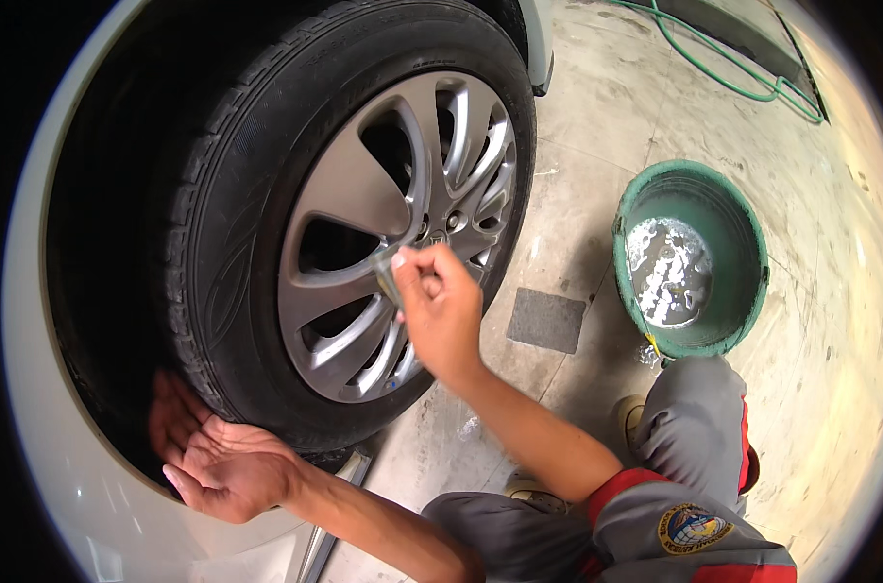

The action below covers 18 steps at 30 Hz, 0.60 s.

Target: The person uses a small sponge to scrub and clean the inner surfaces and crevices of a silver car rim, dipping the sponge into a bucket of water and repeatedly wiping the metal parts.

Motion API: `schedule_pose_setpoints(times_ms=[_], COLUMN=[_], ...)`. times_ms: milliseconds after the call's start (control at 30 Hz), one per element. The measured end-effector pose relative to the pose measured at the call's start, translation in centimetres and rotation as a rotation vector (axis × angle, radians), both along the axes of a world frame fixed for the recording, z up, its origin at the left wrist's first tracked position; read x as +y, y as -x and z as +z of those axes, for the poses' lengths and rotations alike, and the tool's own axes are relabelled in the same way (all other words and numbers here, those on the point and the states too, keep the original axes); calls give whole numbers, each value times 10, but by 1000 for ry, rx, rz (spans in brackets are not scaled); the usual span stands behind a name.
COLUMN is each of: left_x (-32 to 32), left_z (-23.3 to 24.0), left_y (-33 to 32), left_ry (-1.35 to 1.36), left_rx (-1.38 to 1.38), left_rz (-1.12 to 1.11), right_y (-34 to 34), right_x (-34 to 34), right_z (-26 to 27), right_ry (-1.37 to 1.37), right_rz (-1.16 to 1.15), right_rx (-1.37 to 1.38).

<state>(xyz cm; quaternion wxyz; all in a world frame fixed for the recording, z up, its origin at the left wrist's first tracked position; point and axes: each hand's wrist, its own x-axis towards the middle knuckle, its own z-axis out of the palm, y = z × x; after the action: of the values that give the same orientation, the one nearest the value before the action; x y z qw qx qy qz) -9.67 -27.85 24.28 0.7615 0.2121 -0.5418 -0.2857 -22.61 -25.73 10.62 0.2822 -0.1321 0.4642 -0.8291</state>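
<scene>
A car wheel with a silver multi-spoke alloy rim (347, 189) and a black tyre (223, 218) stands in front of me. My right hand (438, 306) is raised before the lower spokes near the hub, its fingers pinching a small, thin, greenish flat piece (388, 278), blurred and partly covered by the fingers; its kind I cannot tell. Palm up, my left hand (226, 466) lies at the bottom of the tyre by the wheel arch, fingers spread and nothing in it. The tips of its fingers are in the dark of the arch.
A green bucket (744, 291) of sudsy water stands right of the wheel. A dark grey rectangular piece (547, 321) lies flat on the tiled floor between them. Farther back is a green hose (725, 76). The white wheel arch (30, 240) curves round the left side.
</scene>
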Motion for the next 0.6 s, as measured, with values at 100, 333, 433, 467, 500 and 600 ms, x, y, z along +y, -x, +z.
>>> schedule_pose_setpoints(times_ms=[100, 333, 433, 467, 500, 600], left_x=[2, 2, 1, 1, 1, -1], left_z=[2, -2, 2, 2, 1, 0], left_y=[1, -2, -1, -2, -3, -6], left_ry=[-13, -1, 4, 12, 17, 34], left_rx=[18, 20, 19, 6, -9, 0], left_rz=[-6, -45, -2, 4, 9, -34], right_y=[9, 19, 37, 45, 55, 86], right_x=[-5, -10, -12, -14, -17, -32], right_z=[0, -31, -30, -25, -23, -6], right_ry=[10, -48, -195, -219, -201, -160], right_rz=[-32, -7, -349, -409, -461, -571], right_rx=[-52, 88, 440, 524, 628, 840])
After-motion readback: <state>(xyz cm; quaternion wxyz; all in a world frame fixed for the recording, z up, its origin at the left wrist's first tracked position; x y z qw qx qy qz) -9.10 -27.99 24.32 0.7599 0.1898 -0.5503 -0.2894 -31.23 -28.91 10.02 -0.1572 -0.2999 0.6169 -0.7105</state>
